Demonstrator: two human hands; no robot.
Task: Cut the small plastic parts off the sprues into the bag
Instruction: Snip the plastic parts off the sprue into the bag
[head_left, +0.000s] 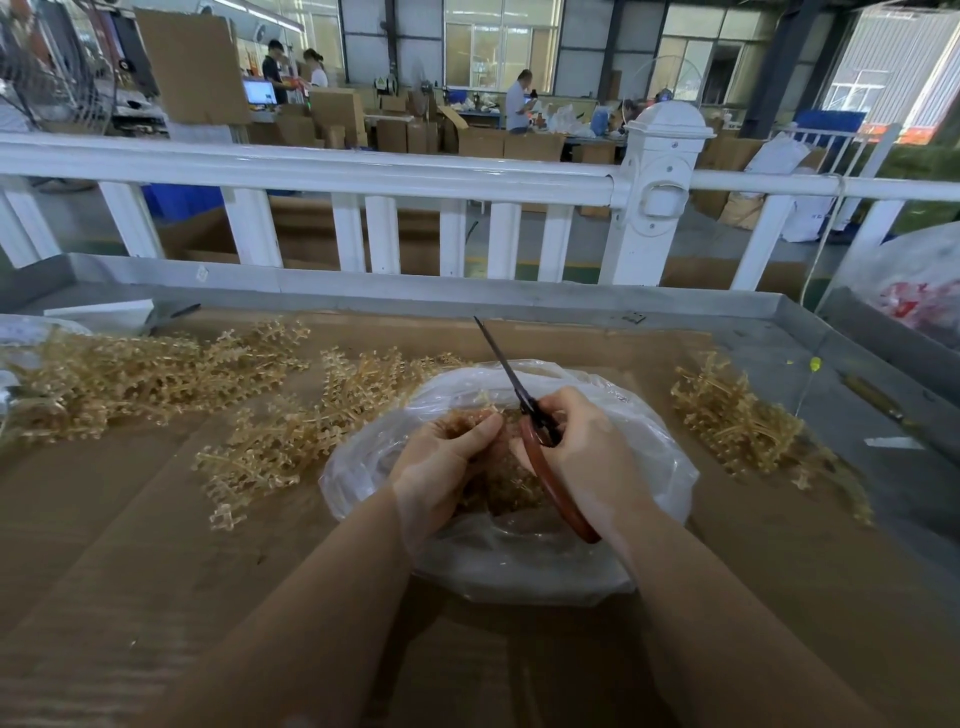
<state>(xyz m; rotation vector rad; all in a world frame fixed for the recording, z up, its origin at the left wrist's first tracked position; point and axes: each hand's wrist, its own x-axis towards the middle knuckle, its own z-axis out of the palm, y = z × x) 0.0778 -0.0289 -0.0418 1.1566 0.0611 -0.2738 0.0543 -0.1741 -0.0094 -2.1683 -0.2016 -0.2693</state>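
Over the open clear plastic bag (649, 467), the left hand (441, 462) pinches a pale amber plastic sprue (480, 400) between its fingertips; the right hand (587, 447) grips red-handled scissors (524, 410), blades together. No readable writing.

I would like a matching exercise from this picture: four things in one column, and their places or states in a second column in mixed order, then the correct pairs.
Things:
1. scissors
2. plastic bag
3. big pile of sprues
4. small pile of sprues

Places or states:
A. on the cardboard, far to the person's left
B. gripped in the right hand, blades pointing away
C. on the cardboard, to the person's right
D. open under both hands, amber parts inside

Pairs: 1-B, 2-D, 3-A, 4-C
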